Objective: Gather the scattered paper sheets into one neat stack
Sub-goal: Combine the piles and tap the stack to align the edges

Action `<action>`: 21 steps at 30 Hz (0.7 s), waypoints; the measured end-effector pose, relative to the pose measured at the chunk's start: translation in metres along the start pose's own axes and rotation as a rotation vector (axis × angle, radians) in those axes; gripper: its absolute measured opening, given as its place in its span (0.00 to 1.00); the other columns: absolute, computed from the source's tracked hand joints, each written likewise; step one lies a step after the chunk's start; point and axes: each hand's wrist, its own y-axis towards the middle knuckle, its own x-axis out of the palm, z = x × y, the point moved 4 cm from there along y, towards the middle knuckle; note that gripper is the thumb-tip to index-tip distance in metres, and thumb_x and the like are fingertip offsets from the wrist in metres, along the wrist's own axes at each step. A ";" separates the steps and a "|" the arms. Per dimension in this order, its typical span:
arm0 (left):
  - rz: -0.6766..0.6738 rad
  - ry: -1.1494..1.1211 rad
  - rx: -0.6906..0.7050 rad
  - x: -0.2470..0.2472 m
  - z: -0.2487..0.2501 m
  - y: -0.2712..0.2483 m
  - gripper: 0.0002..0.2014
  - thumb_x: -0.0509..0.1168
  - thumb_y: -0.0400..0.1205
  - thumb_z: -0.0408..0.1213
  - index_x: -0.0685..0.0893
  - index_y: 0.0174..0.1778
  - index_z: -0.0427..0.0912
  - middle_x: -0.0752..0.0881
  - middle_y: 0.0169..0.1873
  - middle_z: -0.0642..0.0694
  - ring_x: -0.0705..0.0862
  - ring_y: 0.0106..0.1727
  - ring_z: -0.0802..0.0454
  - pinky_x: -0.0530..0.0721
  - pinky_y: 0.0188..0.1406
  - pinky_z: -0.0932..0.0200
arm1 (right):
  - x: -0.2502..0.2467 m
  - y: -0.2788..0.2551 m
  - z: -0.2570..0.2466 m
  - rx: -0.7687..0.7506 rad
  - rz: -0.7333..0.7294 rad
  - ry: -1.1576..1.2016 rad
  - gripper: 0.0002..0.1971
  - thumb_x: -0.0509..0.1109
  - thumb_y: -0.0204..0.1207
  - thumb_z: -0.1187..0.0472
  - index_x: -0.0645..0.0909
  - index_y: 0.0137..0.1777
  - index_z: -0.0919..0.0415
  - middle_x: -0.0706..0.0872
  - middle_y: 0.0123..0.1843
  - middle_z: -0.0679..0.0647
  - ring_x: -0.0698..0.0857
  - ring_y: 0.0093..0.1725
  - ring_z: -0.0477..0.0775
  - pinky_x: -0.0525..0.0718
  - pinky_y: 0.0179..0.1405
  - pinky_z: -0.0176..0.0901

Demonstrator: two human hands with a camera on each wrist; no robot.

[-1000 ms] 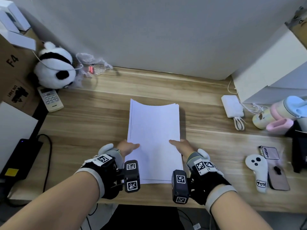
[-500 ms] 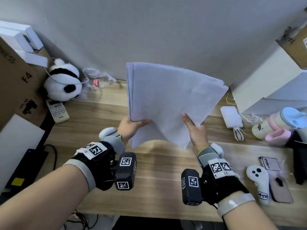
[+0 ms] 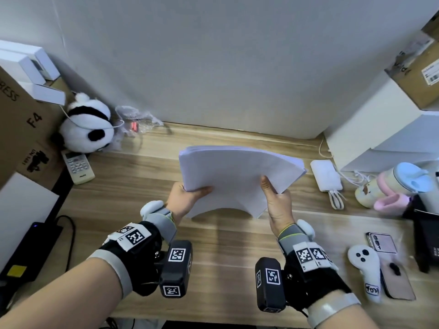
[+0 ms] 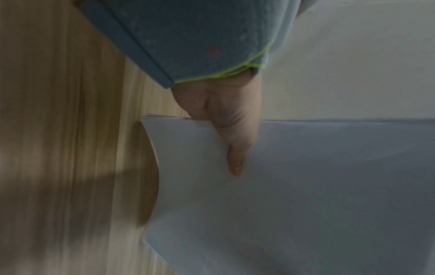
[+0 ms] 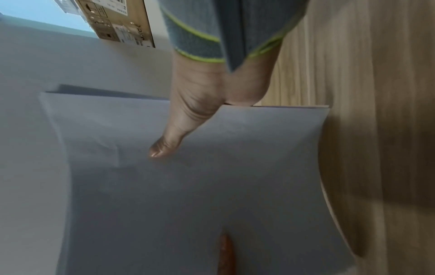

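Beside sheets (image 3: 235, 176) — power bank (image 3: 326, 175), remote (image 3: 78, 166).

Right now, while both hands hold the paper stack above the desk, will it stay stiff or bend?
The paper stack probably flops: it already arches between the left hand and right hand. Its far edges look fanned, so sheets may slide apart.

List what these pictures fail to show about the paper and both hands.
- Left hand: fingers behind the paper stack in the head view; only the thumb shows.
- Right hand: same, fingers hidden behind the sheets.
- Stack's bottom edge: cut off in both wrist views.
- Sheet count: edges too fine.
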 end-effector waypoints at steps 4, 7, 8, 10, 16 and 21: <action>-0.037 0.028 0.046 0.000 0.016 -0.001 0.11 0.80 0.63 0.37 0.87 0.38 0.48 0.90 0.41 0.45 0.86 0.42 0.52 0.85 0.47 0.57 | -0.004 -0.001 -0.016 -0.044 0.009 0.041 0.20 0.81 0.55 0.42 0.83 0.38 0.55 0.90 0.32 0.41 0.86 0.32 0.35 0.83 0.34 0.30; -0.028 0.020 0.095 0.003 0.031 -0.002 0.08 0.79 0.67 0.34 0.87 0.38 0.48 0.89 0.38 0.49 0.85 0.40 0.55 0.83 0.44 0.61 | -0.007 0.003 -0.034 -0.124 0.064 0.078 0.35 0.78 0.39 0.27 0.80 0.36 0.55 0.88 0.27 0.38 0.84 0.29 0.33 0.81 0.30 0.27; -0.031 0.015 0.109 0.004 0.035 -0.002 0.08 0.78 0.69 0.33 0.87 0.38 0.48 0.89 0.38 0.49 0.85 0.40 0.55 0.83 0.44 0.60 | -0.007 0.004 -0.042 -0.161 0.084 0.086 0.32 0.77 0.42 0.27 0.77 0.33 0.53 0.85 0.24 0.38 0.81 0.28 0.34 0.79 0.31 0.28; -0.029 0.005 0.121 0.008 0.042 -0.001 0.08 0.77 0.71 0.32 0.86 0.39 0.48 0.88 0.38 0.50 0.85 0.38 0.58 0.83 0.42 0.62 | -0.003 0.004 -0.057 -0.230 0.136 0.094 0.24 0.74 0.55 0.32 0.69 0.27 0.49 0.73 0.20 0.39 0.71 0.27 0.38 0.72 0.31 0.32; -0.059 -0.003 0.098 0.011 0.043 -0.004 0.11 0.78 0.68 0.32 0.86 0.41 0.47 0.88 0.42 0.45 0.85 0.44 0.51 0.83 0.50 0.53 | 0.006 0.005 -0.073 -0.272 0.156 0.080 0.09 0.69 0.68 0.52 0.75 0.30 0.52 0.75 0.20 0.39 0.71 0.27 0.38 0.70 0.27 0.26; -0.060 0.000 0.080 0.013 0.038 -0.007 0.11 0.76 0.62 0.39 0.87 0.39 0.49 0.89 0.44 0.43 0.85 0.47 0.48 0.83 0.54 0.47 | 0.007 0.001 -0.098 -0.419 0.202 -0.021 0.09 0.68 0.74 0.66 0.78 0.36 0.52 0.81 0.29 0.40 0.77 0.30 0.36 0.74 0.32 0.24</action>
